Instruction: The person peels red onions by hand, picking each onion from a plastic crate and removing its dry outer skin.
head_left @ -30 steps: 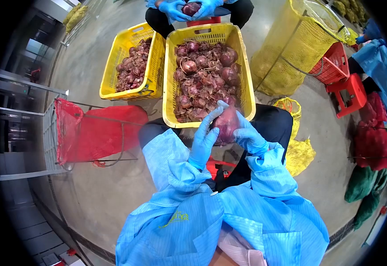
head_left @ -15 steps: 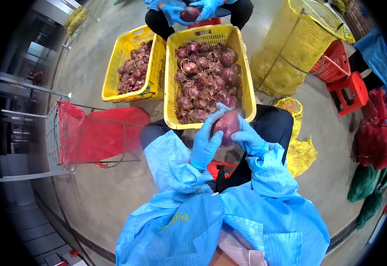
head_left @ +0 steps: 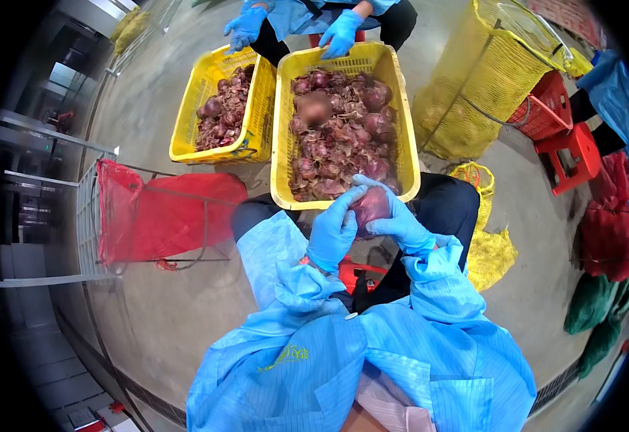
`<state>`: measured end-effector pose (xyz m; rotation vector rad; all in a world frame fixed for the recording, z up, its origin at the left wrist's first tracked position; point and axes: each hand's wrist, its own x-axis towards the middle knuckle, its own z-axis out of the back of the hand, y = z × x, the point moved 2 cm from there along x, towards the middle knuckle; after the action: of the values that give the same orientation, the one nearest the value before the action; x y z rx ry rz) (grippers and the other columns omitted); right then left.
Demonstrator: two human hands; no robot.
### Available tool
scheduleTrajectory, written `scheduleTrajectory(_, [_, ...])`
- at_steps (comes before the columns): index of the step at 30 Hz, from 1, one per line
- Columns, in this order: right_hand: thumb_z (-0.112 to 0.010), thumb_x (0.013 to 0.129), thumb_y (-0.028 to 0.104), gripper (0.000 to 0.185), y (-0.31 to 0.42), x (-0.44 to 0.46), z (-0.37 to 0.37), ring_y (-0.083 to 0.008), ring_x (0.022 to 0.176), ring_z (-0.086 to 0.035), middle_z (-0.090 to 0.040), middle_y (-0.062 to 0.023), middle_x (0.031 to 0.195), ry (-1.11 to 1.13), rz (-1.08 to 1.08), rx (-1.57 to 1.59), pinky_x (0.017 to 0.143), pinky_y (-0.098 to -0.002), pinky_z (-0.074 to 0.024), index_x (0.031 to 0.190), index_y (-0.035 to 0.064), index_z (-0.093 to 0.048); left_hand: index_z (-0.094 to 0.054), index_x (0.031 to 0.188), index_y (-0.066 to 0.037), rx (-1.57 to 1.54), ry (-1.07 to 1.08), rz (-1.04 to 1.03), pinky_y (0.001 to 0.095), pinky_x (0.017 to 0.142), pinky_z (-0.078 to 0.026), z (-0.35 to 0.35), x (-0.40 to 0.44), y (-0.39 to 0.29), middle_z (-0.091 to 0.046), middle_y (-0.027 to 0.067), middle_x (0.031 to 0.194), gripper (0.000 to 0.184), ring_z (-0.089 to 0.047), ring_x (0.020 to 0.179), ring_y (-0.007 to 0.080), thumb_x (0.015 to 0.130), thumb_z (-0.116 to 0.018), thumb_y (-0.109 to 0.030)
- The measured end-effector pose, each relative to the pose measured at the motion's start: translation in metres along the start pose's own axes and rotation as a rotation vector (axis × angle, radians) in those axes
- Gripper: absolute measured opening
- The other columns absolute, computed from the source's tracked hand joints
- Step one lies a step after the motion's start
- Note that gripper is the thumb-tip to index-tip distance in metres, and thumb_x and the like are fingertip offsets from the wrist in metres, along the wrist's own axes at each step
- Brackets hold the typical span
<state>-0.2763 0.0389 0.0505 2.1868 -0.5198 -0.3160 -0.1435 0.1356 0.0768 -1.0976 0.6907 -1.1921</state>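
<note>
A large purple-red onion (head_left: 372, 209) is held between my two gloved hands, just past the near rim of a yellow crate (head_left: 409, 162). My left hand (head_left: 335, 229) wraps its left side, fingers over the top. From the right, my right hand (head_left: 405, 225) grips it with the thumb across the front. Red onions (head_left: 379, 122) and loose papery skins fill the crate. Across from me, a co-worker's gloved hand (head_left: 340, 32) hangs over the crate's far rim. Their other gloved hand (head_left: 245, 29) is above a second yellow crate (head_left: 185, 108) of onions.
Left lies a red mesh bag (head_left: 178, 216) on a metal frame. A tall yellow mesh bag (head_left: 465, 86) stands at right, near a red stool (head_left: 573, 155). Yellow netting (head_left: 492, 259) lies on the floor beside my knee. Green sacks (head_left: 591, 306) are farther right.
The co-worker's hands have parted, and the onion they held is gone from them; a blurred onion shows in the crate. My hands have turned the onion slightly, my right fingers now further around it.
</note>
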Motion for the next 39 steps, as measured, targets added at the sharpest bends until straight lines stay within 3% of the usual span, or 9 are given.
scheduleTrajectory(5, [-0.078, 0.068, 0.007, 0.091, -0.002, 0.0, 0.002, -0.0189, 0.13, -0.043, -0.037, -0.0062, 0.148, 0.008, 0.004, 0.001, 0.11, -0.0341, -0.0334, 0.146, 0.0035, -0.031, -0.053, 0.131, -0.001, -0.184, 0.142, 0.14, 0.0305, 0.096, -0.046, 0.018, 0.004, 0.007, -0.062, 0.0109, 0.124, 0.041, -0.059, 0.108, 0.0157, 0.09, -0.059, -0.005])
scheduleTrajectory(8, [-0.078, 0.068, 0.006, 0.091, -0.003, 0.001, 0.003, -0.0187, 0.13, -0.043, -0.038, -0.0063, 0.147, 0.038, 0.012, -0.063, 0.11, -0.0343, -0.0335, 0.146, 0.0037, -0.031, -0.054, 0.13, -0.001, -0.106, 0.213, 0.214, 0.0293, 0.093, -0.048, 0.026, 0.005, 0.015, -0.062, 0.0095, 0.123, 0.042, -0.059, 0.107, 0.0139, 0.089, -0.062, -0.006])
scheduleTrajectory(15, [-0.079, 0.07, 0.006, 0.087, -0.011, 0.004, 0.005, -0.0182, 0.126, -0.046, -0.042, -0.0062, 0.142, 0.011, -0.012, -0.101, 0.107, -0.0344, -0.037, 0.144, 0.0053, -0.034, -0.06, 0.109, -0.003, 0.216, 0.12, 0.112, 0.0306, 0.072, -0.054, 0.023, 0.008, 0.015, -0.069, 0.0154, 0.091, 0.027, -0.069, 0.079, 0.0209, 0.083, -0.066, -0.009])
scheduleTrajectory(21, [-0.079, 0.07, 0.005, 0.085, -0.011, 0.003, 0.008, -0.018, 0.121, -0.05, -0.044, -0.0065, 0.139, -0.029, -0.017, -0.13, 0.103, -0.0331, -0.0409, 0.143, 0.0063, -0.036, -0.06, 0.099, -0.003, 0.313, 0.003, -0.017, 0.0332, 0.063, -0.053, 0.01, 0.009, 0.024, -0.067, 0.0148, 0.082, 0.018, -0.068, 0.07, 0.0242, 0.081, -0.063, -0.005])
scheduleTrajectory(24, [-0.079, 0.07, 0.005, 0.084, -0.006, 0.002, 0.007, -0.0179, 0.12, -0.05, -0.044, -0.0065, 0.139, -0.039, -0.027, -0.128, 0.103, -0.0325, -0.0411, 0.142, 0.0065, -0.036, -0.06, 0.097, -0.003, 0.325, -0.062, -0.041, 0.0331, 0.061, -0.053, 0.004, 0.007, 0.027, -0.067, 0.0147, 0.08, 0.016, -0.067, 0.067, 0.0245, 0.081, -0.064, -0.005])
scheduleTrajectory(27, [-0.079, 0.07, 0.006, 0.084, -0.009, 0.003, 0.008, -0.0175, 0.121, -0.05, -0.044, -0.006, 0.14, -0.045, 0.0, -0.145, 0.103, -0.0323, -0.0405, 0.142, 0.0065, -0.037, -0.06, 0.096, -0.003, 0.335, -0.081, -0.021, 0.03, 0.06, -0.052, 0.002, 0.008, 0.026, -0.067, 0.0131, 0.079, 0.015, -0.066, 0.066, 0.0194, 0.081, -0.063, -0.003])
scheduleTrajectory(33, [-0.08, 0.068, 0.007, 0.085, -0.009, 0.002, 0.009, -0.0173, 0.122, -0.049, -0.044, -0.0053, 0.14, -0.033, -0.001, -0.173, 0.106, -0.0328, -0.0381, 0.142, 0.0058, -0.037, -0.061, 0.093, -0.002, 0.06, -0.12, 0.144, 0.0248, 0.058, -0.049, -0.001, 0.004, 0.037, -0.067, 0.0043, 0.079, 0.011, -0.06, 0.067, 0.0075, 0.082, -0.062, -0.002])
scheduleTrajectory(39, [-0.081, 0.065, 0.018, 0.091, -0.004, 0.003, 0.002, -0.0187, 0.122, -0.049, -0.045, -0.0071, 0.139, -0.042, -0.025, -0.088, 0.106, -0.0339, -0.0373, 0.143, 0.0042, -0.035, -0.06, 0.094, -0.001, -0.045, -0.17, 0.112, 0.0223, 0.062, -0.048, 0.002, 0.001, 0.035, -0.063, 0.0024, 0.083, 0.011, -0.058, 0.071, 0.0066, 0.084, -0.062, -0.002])
